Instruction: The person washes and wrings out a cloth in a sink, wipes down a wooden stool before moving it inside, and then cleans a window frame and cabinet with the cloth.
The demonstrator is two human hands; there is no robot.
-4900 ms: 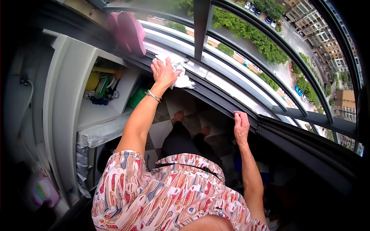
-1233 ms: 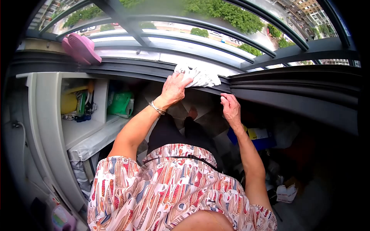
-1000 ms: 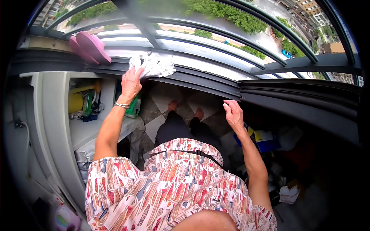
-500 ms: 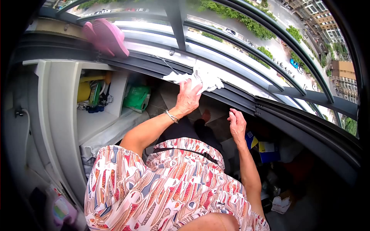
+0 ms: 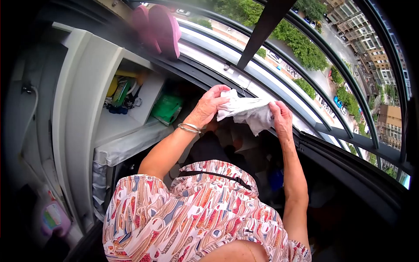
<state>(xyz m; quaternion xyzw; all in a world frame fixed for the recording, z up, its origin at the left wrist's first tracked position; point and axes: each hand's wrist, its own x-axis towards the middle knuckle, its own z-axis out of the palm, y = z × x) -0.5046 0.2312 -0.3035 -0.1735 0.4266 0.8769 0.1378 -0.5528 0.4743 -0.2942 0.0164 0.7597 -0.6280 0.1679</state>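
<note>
A crumpled white cloth (image 5: 249,110) is stretched between my two hands, over the dark window track (image 5: 198,78). My left hand (image 5: 210,105) pinches its left end, with bracelets on the wrist below. At the cloth's right end, my right hand (image 5: 281,118) grips a bunched corner between thumb and fingers. The middle of the cloth sags and hangs in folds, lifted off the sill. Part of the track lies hidden behind it.
Pink slippers (image 5: 162,31) lean on the sill at the upper left. Dark metal bars (image 5: 266,32) run outside the window. To the left stands a white cabinet (image 5: 104,56) with a green bag (image 5: 167,108) beside it. A pink bottle (image 5: 56,217) is at the lower left.
The cloth was pressed on the window track by my left hand alone. Now it is raised and spread, and my right hand has come up and taken its other end.
</note>
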